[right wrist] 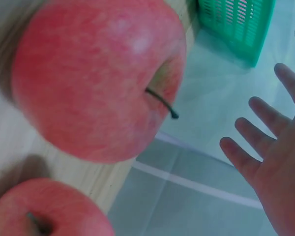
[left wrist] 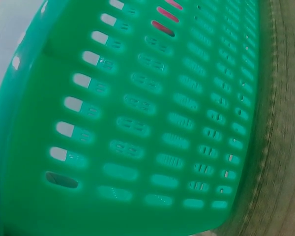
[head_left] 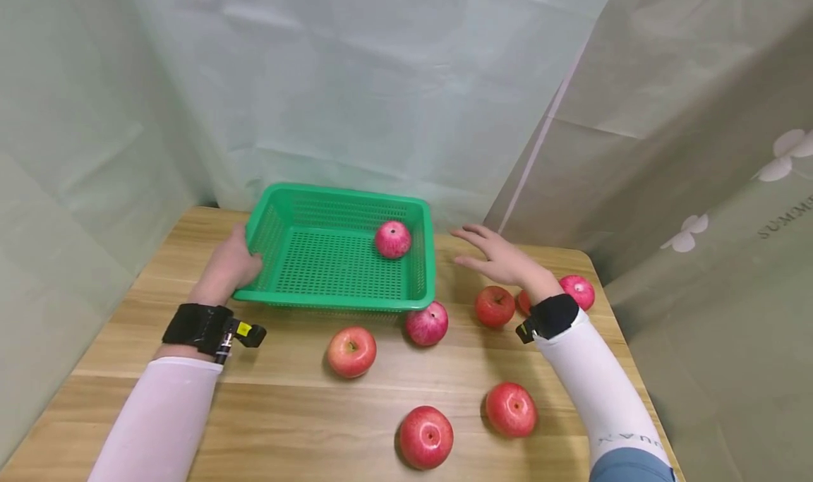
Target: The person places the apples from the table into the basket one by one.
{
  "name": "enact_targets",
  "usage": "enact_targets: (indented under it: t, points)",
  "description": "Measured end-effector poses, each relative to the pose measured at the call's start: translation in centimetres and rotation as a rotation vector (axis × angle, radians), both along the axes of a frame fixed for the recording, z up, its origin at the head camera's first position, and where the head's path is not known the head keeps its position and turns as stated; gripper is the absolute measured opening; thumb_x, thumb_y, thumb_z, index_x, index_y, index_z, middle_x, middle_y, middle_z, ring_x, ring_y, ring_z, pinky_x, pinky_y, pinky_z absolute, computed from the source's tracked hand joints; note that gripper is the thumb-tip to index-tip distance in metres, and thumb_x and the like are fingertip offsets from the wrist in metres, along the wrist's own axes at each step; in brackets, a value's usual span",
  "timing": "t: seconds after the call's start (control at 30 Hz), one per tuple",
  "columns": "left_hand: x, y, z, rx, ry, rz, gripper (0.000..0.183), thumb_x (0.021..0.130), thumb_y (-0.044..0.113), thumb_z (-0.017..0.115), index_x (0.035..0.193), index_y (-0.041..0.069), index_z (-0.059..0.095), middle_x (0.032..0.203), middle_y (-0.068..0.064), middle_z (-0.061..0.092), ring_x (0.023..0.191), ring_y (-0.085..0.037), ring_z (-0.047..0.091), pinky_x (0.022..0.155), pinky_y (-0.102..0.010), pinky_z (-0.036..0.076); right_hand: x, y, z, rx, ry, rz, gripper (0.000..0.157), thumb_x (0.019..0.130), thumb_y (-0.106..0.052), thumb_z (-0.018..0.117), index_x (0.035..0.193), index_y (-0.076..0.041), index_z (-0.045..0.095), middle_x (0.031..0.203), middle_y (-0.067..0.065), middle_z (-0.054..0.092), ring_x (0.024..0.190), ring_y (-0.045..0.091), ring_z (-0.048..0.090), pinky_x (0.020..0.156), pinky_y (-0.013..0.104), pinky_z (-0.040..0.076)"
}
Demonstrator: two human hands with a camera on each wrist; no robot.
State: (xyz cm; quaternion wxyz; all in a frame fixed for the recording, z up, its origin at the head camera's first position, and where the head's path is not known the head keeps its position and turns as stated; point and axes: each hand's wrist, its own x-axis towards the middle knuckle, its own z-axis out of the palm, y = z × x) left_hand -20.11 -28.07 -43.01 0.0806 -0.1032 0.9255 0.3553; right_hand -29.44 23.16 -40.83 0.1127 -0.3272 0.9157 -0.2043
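A green plastic basket (head_left: 343, 303) with slotted walls is toward the back left of the table. One red apple (head_left: 392, 240) sits inside it near the right end. My left hand (head_left: 230, 264) grips the basket's left rim; in the left wrist view the slotted wall (left wrist: 137, 123) fills most of the picture and that hand is out of sight. To the right of the basket, my right hand (head_left: 498, 257) hovers with fingers spread, holding nothing. Below it lies a red apple (head_left: 495, 306). The right wrist view shows this hand (right wrist: 280, 152) apart from a large stemmed apple (right wrist: 98, 78).
An apple (head_left: 429, 323) lies at the basket's front right corner, partly covered by it. Others (head_left: 352, 352) are spread over the wooden table (head_left: 286, 411), with one (head_left: 576, 293) near its right edge. Pale curtains (head_left: 356, 80) hang behind and at the sides.
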Motion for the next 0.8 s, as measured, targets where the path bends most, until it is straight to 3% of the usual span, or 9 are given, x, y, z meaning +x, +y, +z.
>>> enact_targets:
  t: [0.27, 0.8]
  points:
    - [-0.2, -0.1, 0.0, 0.001, -0.008, -0.001, 0.072, 0.108, 0.011, 0.044, 0.164, -0.011, 0.004, 0.132, -0.045, 0.046, 0.095, -0.045, 0.058, 0.070, -0.045, 0.052, 1.6, 2.2, 0.0, -0.015, -0.024, -0.046, 0.067, 0.108, -0.048, 0.062, 0.167, -0.022, 0.041, 0.170, 0.015, 0.032, 0.156, 0.039, 0.031, 0.122, 0.063, 0.029]
    - [-0.1, 0.0, 0.0, 0.008, -0.012, 0.000, 0.073, 0.108, 0.011, 0.044, 0.164, -0.010, 0.003, 0.133, -0.045, 0.044, 0.097, -0.046, 0.057, 0.072, -0.046, 0.052, 4.4, 8.4, -1.1, -0.098, 0.049, -0.216, 0.055, 0.109, -0.036, 0.063, 0.159, -0.017, 0.052, 0.163, 0.016, 0.045, 0.151, 0.043, 0.039, 0.119, 0.066, 0.030]
